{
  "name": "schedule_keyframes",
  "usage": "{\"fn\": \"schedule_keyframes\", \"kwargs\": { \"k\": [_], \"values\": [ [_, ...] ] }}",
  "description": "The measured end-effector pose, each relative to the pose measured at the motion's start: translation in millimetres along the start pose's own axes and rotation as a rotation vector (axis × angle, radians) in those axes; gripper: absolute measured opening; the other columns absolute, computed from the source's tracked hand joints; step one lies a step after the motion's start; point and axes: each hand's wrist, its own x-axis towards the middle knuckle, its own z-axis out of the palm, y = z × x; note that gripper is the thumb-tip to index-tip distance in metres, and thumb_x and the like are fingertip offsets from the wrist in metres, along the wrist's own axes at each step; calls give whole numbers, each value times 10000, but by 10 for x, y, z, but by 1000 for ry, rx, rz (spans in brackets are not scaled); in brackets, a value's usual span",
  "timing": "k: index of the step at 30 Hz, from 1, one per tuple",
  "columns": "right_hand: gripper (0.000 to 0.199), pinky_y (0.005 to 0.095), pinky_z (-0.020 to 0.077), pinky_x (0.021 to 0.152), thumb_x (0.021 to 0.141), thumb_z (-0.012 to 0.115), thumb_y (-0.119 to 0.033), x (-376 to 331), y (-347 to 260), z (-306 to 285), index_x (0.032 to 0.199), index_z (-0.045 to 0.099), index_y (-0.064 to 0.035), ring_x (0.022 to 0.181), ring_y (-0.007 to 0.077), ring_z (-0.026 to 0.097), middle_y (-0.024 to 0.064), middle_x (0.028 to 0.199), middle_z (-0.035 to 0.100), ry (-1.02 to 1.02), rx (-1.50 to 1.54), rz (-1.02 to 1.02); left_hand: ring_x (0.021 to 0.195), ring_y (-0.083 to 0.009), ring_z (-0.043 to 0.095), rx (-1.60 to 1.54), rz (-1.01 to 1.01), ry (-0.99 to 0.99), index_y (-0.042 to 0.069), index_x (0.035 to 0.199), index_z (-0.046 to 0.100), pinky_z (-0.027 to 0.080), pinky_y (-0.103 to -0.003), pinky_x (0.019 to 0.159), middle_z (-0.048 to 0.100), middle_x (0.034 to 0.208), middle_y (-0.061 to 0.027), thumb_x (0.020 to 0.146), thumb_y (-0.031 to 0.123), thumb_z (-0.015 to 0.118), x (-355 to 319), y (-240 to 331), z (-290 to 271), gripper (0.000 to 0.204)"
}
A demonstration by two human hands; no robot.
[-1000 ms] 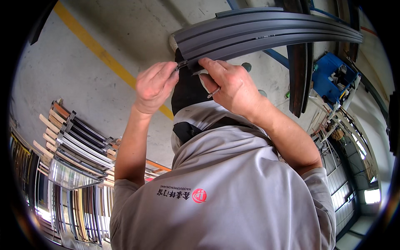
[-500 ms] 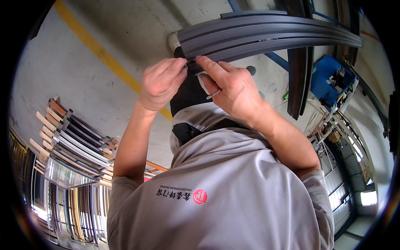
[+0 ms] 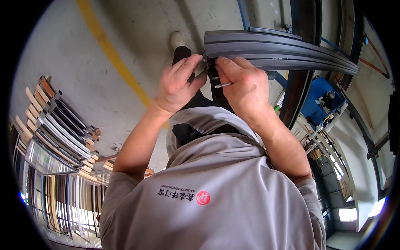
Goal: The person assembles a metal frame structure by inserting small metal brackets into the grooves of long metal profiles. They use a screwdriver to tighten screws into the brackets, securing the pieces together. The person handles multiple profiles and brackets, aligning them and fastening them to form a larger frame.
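Observation:
A long dark grey ridged metal profile (image 3: 275,45) reaches from in front of me toward the far right. At its near left end, my left hand (image 3: 177,83) has thumb and fingers curled around something small and greyish that I cannot make out. My right hand (image 3: 246,83) presses its fingertips on the profile's lower edge at that same end. Tucked in its curled fingers is a slim metal-tipped tool (image 3: 223,85), the tip pointing left and the rest hidden by the palm. A small black part (image 3: 212,70) shows between the two hands at the profile's end.
Dark steel beams (image 3: 298,93) pass under the profile on the right. Beyond stands a blue bin (image 3: 318,102) with loose items. At left, a rack (image 3: 62,129) carries stacked profiles and wooden strips. A yellow line (image 3: 112,54) crosses the concrete floor.
The profile's end and both hands appear shifted right in view. My left thumb and fingers have spread somewhat at the end; my right hand still keeps the slim tool.

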Motion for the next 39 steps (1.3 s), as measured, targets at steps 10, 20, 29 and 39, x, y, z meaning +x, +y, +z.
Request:
{"fn": "schedule_keyframes", "kwargs": {
  "k": [10, 20, 29, 39],
  "values": [
    [195, 440, 555, 630, 882, 749, -29, 55, 4, -107, 1066, 766, -90, 741, 364, 693, 117, 838, 683, -33, -112, -28, 805, -375, 718, 23, -1, 106, -65, 1227, 672, 583, -436, 672, 722, 1032, -211, 743, -101, 756, -232, 191, 253, 492],
    [196, 443, 542, 619, 892, 740, -30, 50, 54, -132, 1081, 758, -78, 729, 369, 683, 121, 823, 666, -35, -107, -70, 848, -405, 705, 14, -18, 95, -73, 1291, 625, 585, -451, 708, 703, 1066, -225, 764, -103, 724, -260, 208, 274, 537],
    [189, 446, 538, 627, 909, 737, -21, 10, -49, -289, 1094, 738, -59, 720, 370, 674, 139, 823, 660, -17, -44, -30, 816, -372, 696, 46, -33, 30, -96, 1281, 606, 592, -433, 689, 691, 1027, -209, 772, -76, 741, -290, 187, 207, 526],
    [156, 364, 566, 675, 932, 759, -35, -1269, 130, -832, 1074, 747, 30, 752, 328, 732, 216, 935, 750, 105, 284, 271, 834, -326, 716, 153, -32, 111, -64, 1121, 713, 592, -386, 729, 732, 1007, -185, 865, -66, 717, -572, 597, 185, 256]
  ]
}}
